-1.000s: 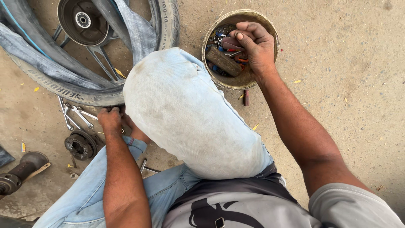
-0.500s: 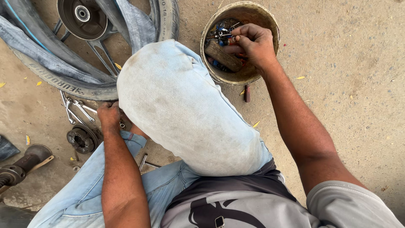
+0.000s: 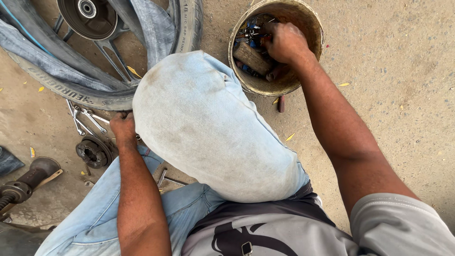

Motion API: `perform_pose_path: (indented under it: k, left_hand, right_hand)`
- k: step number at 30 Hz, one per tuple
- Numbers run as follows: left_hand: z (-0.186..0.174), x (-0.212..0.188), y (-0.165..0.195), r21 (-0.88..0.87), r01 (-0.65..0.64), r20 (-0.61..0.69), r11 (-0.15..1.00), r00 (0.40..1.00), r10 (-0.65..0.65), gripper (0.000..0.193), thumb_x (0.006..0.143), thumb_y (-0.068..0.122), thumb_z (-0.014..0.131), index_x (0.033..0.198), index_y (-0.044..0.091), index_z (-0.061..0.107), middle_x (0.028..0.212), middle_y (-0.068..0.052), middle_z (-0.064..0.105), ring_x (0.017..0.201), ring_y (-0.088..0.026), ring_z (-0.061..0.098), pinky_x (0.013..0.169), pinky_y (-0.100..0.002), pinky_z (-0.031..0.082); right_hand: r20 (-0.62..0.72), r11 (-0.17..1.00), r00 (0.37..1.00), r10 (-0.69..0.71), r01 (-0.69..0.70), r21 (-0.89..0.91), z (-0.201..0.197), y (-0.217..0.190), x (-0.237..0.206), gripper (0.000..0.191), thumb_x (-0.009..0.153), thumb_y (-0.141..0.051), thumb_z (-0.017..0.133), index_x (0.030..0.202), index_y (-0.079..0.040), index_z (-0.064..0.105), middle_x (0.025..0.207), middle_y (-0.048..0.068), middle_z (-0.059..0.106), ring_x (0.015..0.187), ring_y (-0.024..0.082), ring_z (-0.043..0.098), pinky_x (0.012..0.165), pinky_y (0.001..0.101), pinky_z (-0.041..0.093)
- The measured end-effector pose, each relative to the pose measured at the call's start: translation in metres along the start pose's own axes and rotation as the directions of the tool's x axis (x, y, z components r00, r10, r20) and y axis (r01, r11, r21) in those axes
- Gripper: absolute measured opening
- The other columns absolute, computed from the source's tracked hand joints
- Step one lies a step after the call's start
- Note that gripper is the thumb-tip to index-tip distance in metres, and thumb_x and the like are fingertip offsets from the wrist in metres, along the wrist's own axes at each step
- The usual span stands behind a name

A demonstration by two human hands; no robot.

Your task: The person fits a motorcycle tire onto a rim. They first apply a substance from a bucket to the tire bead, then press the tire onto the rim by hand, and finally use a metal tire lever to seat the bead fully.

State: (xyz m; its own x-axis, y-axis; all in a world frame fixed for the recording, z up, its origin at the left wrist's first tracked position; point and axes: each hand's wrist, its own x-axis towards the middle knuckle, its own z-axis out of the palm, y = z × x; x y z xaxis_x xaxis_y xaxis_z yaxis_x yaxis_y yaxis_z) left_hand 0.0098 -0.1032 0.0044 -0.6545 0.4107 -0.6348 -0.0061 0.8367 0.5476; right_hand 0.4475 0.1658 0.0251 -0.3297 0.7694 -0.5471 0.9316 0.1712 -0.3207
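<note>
- Right hand [image 3: 286, 42] is sunk in the tool bucket [image 3: 310, 23] among tools; its grip cannot be made out.
- Left hand [image 3: 123, 127] rests on the ground beside the wrenches [image 3: 85, 118], fingers hidden.

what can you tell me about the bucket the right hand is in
The bucket is round, open-topped and looks like worn, dirt-caked metal or plastic, brownish inside and out. It stands upright on the gritty ground beside the person's raised knee. Inside lies a jumble of small tools and parts, some blue, and a blocky brown piece. The right hand reaches down into it among the contents; what it grips is hidden.
</note>
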Motion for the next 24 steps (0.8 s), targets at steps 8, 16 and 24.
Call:
perform_pose_path:
  k: [8, 16, 24]
  left_hand:
    - [0.002, 0.012, -0.004, 0.156, -0.040, -0.038, 0.987, 0.998, 0.047, 0.017, 0.093, 0.008, 0.076, 0.103, -0.006, 0.072, 0.095, -0.014, 0.075, 0.078, -0.022, 0.071, 0.065, -0.035, 0.057]
    - [0.010, -0.004, -0.012, -0.039, 0.026, -0.022, 0.999, 0.999, -0.027, 0.024, 0.093, 0.012, 0.064, 0.105, -0.007, 0.071, 0.097, -0.017, 0.075, 0.079, -0.025, 0.071, 0.067, -0.038, 0.058]
    - [0.012, 0.008, -0.008, -0.022, -0.089, -0.014, 0.996, 0.996, 0.089, 0.021, 0.092, 0.007, 0.064, 0.102, -0.010, 0.070, 0.096, -0.019, 0.075, 0.076, -0.023, 0.071, 0.064, -0.038, 0.058]
  right_hand:
    - [0.085, 0.977, 0.979, 0.187, -0.176, -0.116, 0.037, 0.004, 0.051, 0.028, 0.099, -0.016, 0.059, 0.120, 0.001, 0.066, 0.098, 0.020, 0.067, 0.087, 0.030, 0.067, 0.081, 0.0478, 0.060]
    - [-0.317, 0.999, 0.948, -0.013, 0.001, -0.036, 0.047, 0.005, 0.048, 0.044, 0.087, -0.034, 0.076, 0.118, -0.002, 0.071, 0.100, 0.027, 0.069, 0.090, 0.040, 0.069, 0.080, 0.0535, 0.057]
    - [-0.233, 0.998, 0.971, 0.060, -0.057, 0.018, 0.038, -0.018, 0.056, 0.026, 0.101, -0.033, 0.070, 0.113, -0.011, 0.077, 0.090, 0.018, 0.075, 0.078, 0.035, 0.073, 0.078, 0.0501, 0.058]
